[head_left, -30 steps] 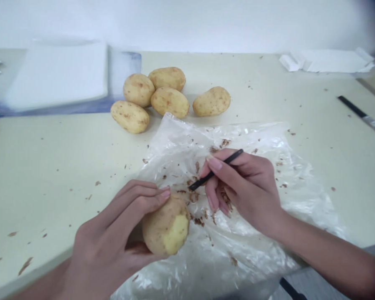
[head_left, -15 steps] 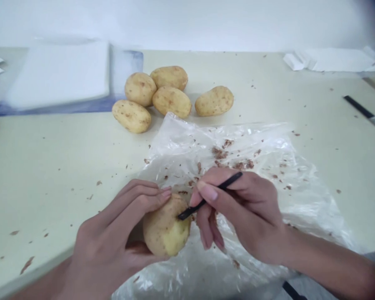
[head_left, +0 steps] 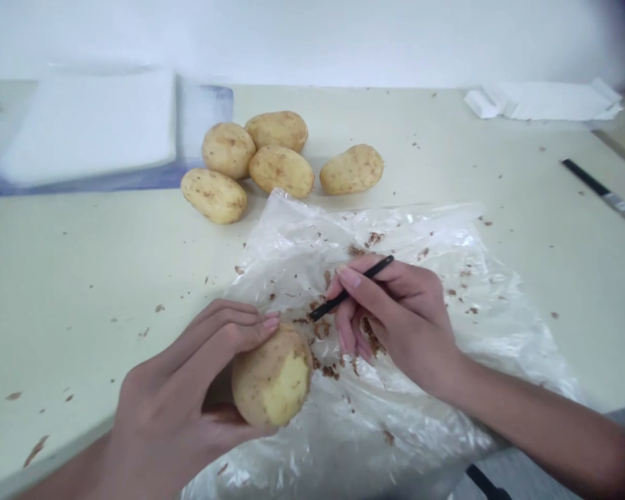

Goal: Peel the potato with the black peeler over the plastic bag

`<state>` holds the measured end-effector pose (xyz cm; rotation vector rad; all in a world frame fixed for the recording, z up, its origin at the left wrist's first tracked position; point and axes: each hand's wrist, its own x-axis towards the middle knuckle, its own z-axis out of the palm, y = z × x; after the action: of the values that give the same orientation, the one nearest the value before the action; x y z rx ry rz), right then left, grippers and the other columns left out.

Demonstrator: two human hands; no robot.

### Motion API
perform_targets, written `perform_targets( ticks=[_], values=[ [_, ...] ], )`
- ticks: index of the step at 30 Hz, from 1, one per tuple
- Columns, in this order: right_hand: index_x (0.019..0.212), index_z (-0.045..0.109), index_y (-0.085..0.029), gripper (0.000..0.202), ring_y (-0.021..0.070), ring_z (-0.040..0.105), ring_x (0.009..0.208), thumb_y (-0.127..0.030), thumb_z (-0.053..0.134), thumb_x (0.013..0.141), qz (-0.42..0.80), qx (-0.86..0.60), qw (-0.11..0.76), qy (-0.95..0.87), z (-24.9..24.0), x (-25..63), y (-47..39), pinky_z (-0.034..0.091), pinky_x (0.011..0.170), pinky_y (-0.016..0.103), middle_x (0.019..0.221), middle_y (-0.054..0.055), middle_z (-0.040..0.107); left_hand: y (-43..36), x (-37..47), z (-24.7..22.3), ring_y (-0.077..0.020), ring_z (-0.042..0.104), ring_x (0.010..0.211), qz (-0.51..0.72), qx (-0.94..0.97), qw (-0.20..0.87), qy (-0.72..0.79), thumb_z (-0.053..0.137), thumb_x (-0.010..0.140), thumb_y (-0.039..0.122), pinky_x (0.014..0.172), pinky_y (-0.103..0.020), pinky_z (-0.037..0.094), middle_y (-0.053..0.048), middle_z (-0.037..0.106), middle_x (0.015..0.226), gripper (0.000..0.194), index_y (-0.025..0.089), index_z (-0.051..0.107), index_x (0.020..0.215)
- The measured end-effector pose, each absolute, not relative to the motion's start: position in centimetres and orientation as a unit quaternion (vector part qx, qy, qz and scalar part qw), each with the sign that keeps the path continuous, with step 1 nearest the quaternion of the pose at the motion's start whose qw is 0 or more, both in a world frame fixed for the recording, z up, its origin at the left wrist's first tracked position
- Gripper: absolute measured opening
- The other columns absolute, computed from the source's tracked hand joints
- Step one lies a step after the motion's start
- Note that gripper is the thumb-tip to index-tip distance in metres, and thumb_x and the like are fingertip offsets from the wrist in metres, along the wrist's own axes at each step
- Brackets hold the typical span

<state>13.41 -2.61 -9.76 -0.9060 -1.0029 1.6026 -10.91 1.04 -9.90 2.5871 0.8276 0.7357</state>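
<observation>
My left hand [head_left: 182, 389] is closed around a potato [head_left: 273, 375], its fingers over the top and its thumb beneath. A pale yellow patch without skin shows on the side of the potato toward the right. Between the thumb and fingers of my right hand [head_left: 396, 312] is a thin black stick-like tool [head_left: 351, 290], held like a pen. Its lower tip is just above and to the right of the potato, apart from it. Under both hands lies a crumpled clear plastic sheet [head_left: 421, 430], scattered with brown peel scraps [head_left: 329, 371].
Several unpeeled potatoes [head_left: 281, 170] sit beyond the plastic. A white stack [head_left: 94, 125] rests on a blue-edged mat [head_left: 208, 104] at back left. White folded paper [head_left: 552, 101] lies at back right, with a black-handled strip [head_left: 598, 187] nearer. Crumbs dot the table [head_left: 109, 257].
My right hand has lifted the black tool up and away from the potato, where its tip had been touching the peeled patch. My left hand keeps its hold on the potato.
</observation>
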Motion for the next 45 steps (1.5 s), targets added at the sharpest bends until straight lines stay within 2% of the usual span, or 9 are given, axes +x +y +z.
perform_targets(
  ticks=[5, 11, 16, 20, 25, 31, 38, 42, 45],
  values=[
    [0.107, 0.048, -0.002, 0.04, -0.0014, 0.059, 0.059, -0.041, 0.044, 0.118, 0.684, -0.335, 0.473, -0.442, -9.65, 13.35, -2.8, 0.051, 0.056, 0.001, 0.074, 0.004, 0.06, 0.99, -11.1, -10.21, 0.0033, 0.065, 0.111, 0.252, 0.898, 0.189, 0.307, 0.09, 0.074, 0.031, 0.093, -0.003, 0.055, -0.001, 0.065, 0.12, 0.057, 0.014, 0.058, 0.118],
    [0.106, 0.048, -0.004, 0.038, 0.0005, 0.059, 0.057, -0.04, 0.044, 0.117, 0.672, -0.356, 0.498, -0.416, -9.43, 13.37, -2.78, 0.049, 0.053, 0.002, 0.073, 0.003, 0.06, 0.7, -11.11, -10.58, 0.0067, 0.066, 0.109, 0.262, 0.875, 0.217, 0.346, 0.08, 0.082, 0.035, 0.093, 0.0, 0.053, 0.005, 0.067, 0.119, 0.04, 0.023, 0.064, 0.117],
    [0.105, 0.049, -0.002, 0.045, 0.0, 0.058, 0.057, -0.046, 0.048, 0.116, 0.658, -0.377, 0.472, -0.45, -9.75, 13.23, -2.71, 0.05, 0.055, 0.002, 0.074, 0.006, 0.061, 0.99, -10.98, -10.36, 0.0075, 0.065, 0.108, 0.254, 0.885, 0.198, 0.335, 0.078, 0.084, 0.034, 0.092, 0.002, 0.053, 0.004, 0.067, 0.119, 0.04, 0.02, 0.061, 0.117],
    [0.106, 0.048, -0.004, 0.041, 0.0005, 0.059, 0.057, -0.043, 0.046, 0.116, 0.667, -0.366, 0.496, -0.42, -9.54, 13.37, -2.69, 0.049, 0.053, 0.002, 0.072, 0.003, 0.06, 1.11, -10.94, -10.15, 0.0083, 0.064, 0.106, 0.247, 0.89, 0.179, 0.338, 0.078, 0.085, 0.042, 0.092, 0.003, 0.053, 0.004, 0.067, 0.117, 0.041, 0.021, 0.062, 0.116],
    [0.106, 0.048, -0.002, 0.045, -0.0002, 0.06, 0.058, -0.046, 0.046, 0.116, 0.669, -0.374, 0.463, -0.446, -9.66, 13.3, -2.75, 0.05, 0.054, 0.002, 0.074, 0.004, 0.06, 1.2, -11.03, -10.51, 0.0066, 0.065, 0.108, 0.25, 0.892, 0.189, 0.327, 0.084, 0.08, 0.04, 0.092, 0.0, 0.053, 0.003, 0.066, 0.119, 0.05, 0.019, 0.061, 0.118],
    [0.109, 0.046, -0.003, 0.041, -0.0012, 0.059, 0.058, -0.043, 0.041, 0.118, 0.685, -0.335, 0.486, -0.426, -9.51, 13.38, -2.92, 0.049, 0.054, 0.001, 0.075, 0.003, 0.061, 1.35, -11.33, -10.6, 0.005, 0.066, 0.106, 0.237, 0.902, 0.168, 0.321, 0.087, 0.075, 0.046, 0.088, -0.002, 0.055, 0.003, 0.067, 0.119, 0.057, 0.019, 0.061, 0.118],
    [0.105, 0.048, -0.003, 0.047, 0.0002, 0.058, 0.055, -0.049, 0.047, 0.115, 0.65, -0.4, 0.47, -0.444, -9.62, 13.43, -2.79, 0.048, 0.052, 0.002, 0.07, 0.004, 0.058, 1.21, -11.11, -10.38, 0.0045, 0.068, 0.103, 0.242, 0.89, 0.177, 0.343, 0.079, 0.083, 0.047, 0.083, -0.005, 0.056, 0.003, 0.068, 0.117, 0.045, 0.022, 0.063, 0.116],
    [0.106, 0.046, -0.004, 0.043, -0.0003, 0.058, 0.056, -0.045, 0.042, 0.117, 0.686, -0.352, 0.468, -0.431, -9.41, 13.34, -2.83, 0.048, 0.053, 0.001, 0.072, 0.003, 0.059, 1.21, -11.28, -10.51, 0.004, 0.068, 0.106, 0.243, 0.893, 0.184, 0.331, 0.084, 0.078, 0.045, 0.086, -0.003, 0.057, 0.002, 0.067, 0.12, 0.053, 0.021, 0.062, 0.12],
    [0.103, 0.049, -0.002, 0.051, -0.0008, 0.058, 0.056, -0.05, 0.045, 0.116, 0.646, -0.403, 0.449, -0.468, -9.73, 13.4, -2.88, 0.048, 0.053, 0.001, 0.072, 0.005, 0.06, 1.12, -11.41, -10.54, 0.005, 0.066, 0.104, 0.238, 0.894, 0.17, 0.339, 0.084, 0.078, 0.043, 0.086, -0.001, 0.055, 0.002, 0.066, 0.12, 0.053, 0.021, 0.062, 0.121]
  ],
)
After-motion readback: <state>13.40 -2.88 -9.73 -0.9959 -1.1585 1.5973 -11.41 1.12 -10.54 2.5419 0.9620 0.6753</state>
